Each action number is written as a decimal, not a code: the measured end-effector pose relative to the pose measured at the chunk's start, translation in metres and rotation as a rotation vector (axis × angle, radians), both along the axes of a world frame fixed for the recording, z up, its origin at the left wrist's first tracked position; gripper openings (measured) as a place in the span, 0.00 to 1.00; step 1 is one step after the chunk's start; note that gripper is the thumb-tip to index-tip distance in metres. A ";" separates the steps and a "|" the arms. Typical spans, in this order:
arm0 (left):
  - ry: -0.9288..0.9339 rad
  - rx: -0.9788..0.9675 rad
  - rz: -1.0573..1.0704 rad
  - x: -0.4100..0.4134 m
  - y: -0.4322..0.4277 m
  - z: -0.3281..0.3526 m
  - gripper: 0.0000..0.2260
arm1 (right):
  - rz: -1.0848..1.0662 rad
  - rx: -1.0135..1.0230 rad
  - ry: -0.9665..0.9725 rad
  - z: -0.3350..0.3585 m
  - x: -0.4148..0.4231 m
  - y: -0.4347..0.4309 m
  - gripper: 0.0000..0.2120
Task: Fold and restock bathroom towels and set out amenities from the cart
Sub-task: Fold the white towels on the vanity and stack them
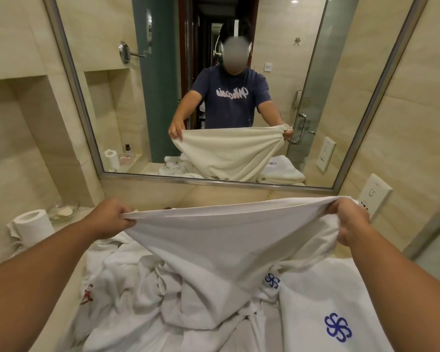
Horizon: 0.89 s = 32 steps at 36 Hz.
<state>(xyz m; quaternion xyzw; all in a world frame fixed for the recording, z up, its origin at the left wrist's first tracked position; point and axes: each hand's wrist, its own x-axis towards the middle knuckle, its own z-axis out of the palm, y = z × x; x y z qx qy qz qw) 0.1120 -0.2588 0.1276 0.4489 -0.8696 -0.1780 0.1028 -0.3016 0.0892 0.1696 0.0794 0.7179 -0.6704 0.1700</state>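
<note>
I hold a white towel (221,240) stretched out above the bathroom counter. My left hand (109,218) pinches its upper left corner. My right hand (351,222) grips the bunched upper right corner. The towel's top edge runs taut between both hands and its body hangs down onto a crumpled heap of white towels (142,288). At the lower right lies a folded white towel with a blue pinwheel logo (337,326).
A toilet paper roll (33,226) and a glass dish (62,210) stand at the counter's left. A wide mirror (315,72) covers the wall ahead. A wall socket plate (372,195) sits at the right, a tiled niche (26,138) at the left.
</note>
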 end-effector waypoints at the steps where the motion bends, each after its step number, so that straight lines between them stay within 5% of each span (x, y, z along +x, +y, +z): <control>1: -0.002 0.009 0.000 0.000 -0.002 0.000 0.10 | 0.087 0.032 -0.036 0.001 -0.001 0.002 0.24; 4: -0.007 0.153 0.021 0.001 -0.003 0.004 0.16 | 0.425 0.200 -0.215 0.011 0.000 0.014 0.18; 9: 0.194 0.810 0.093 0.008 -0.003 0.015 0.12 | 0.791 0.247 -0.384 0.015 -0.008 0.025 0.39; 17: 0.923 1.151 0.481 -0.034 0.018 -0.001 0.17 | 0.356 -0.188 -0.382 -0.020 -0.008 -0.028 0.17; 23: 0.927 1.374 0.522 -0.071 0.071 -0.019 0.10 | 0.460 -0.166 -0.406 -0.031 0.040 -0.049 0.13; 29: 0.902 1.380 0.499 -0.098 0.130 -0.035 0.14 | 0.466 -0.194 -0.336 -0.056 0.101 -0.061 0.10; 32: 0.827 1.223 0.381 -0.109 0.166 -0.027 0.17 | 0.465 -0.130 -0.122 -0.065 0.137 -0.062 0.12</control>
